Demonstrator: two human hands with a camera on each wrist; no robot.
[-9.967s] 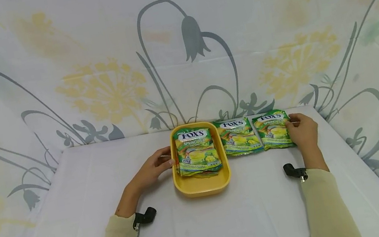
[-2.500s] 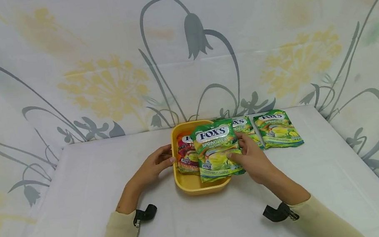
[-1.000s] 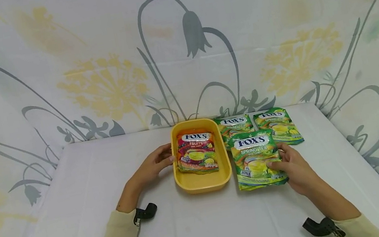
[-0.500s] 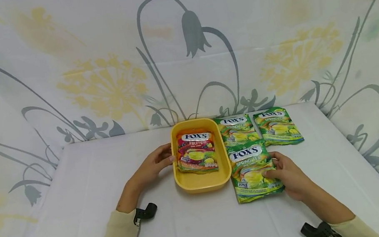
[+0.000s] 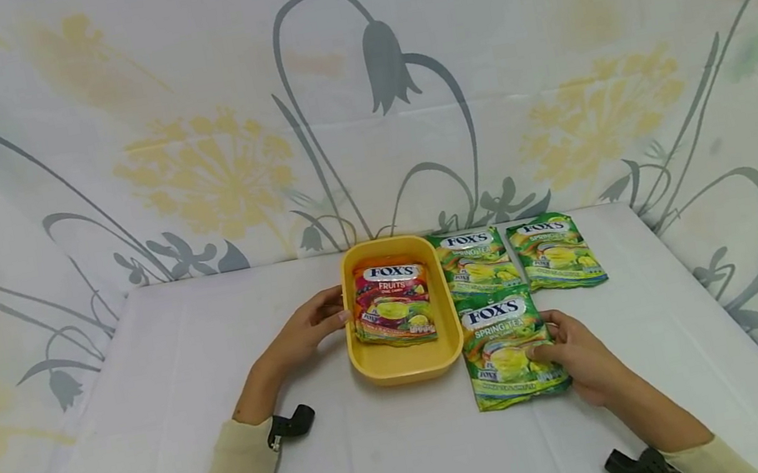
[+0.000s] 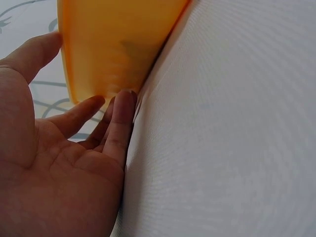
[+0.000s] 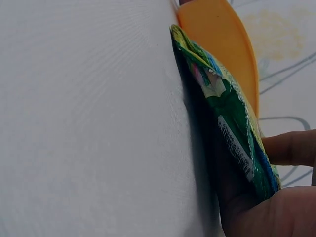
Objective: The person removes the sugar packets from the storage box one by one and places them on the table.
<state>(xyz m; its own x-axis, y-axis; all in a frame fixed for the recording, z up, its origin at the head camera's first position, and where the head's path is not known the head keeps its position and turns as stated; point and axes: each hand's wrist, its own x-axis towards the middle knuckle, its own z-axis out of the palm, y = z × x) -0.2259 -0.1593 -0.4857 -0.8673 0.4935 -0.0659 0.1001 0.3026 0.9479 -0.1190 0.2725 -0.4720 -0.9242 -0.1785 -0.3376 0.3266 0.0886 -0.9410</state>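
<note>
In the head view a yellow plastic tray (image 5: 410,368) holds a red Fox's Fruits candy bag (image 5: 393,306). My left hand (image 5: 301,336) touches the tray's left side with relaxed fingers; the left wrist view has the fingertips (image 6: 123,101) right at the tray wall. My right hand (image 5: 578,353) pinches the right edge of a green Fox's Spring Tea candy bag (image 5: 505,349), thumb on top and fingers beneath. That bag lies just right of the tray's front corner. In the right wrist view its underside (image 7: 229,118) tilts up from the cloth at the held edge.
Two more green Spring Tea bags lie side by side behind the held one: one bag (image 5: 475,262) against the tray, another bag (image 5: 555,252) farther right. A white cloth (image 5: 387,455) covers the table, and a flower-printed curtain (image 5: 208,89) stands at the back.
Over the last seconds my right hand has lifted the green candy bag out of the tray, uncovering the red one, and brought it down right of the tray. My left hand stays put.
</note>
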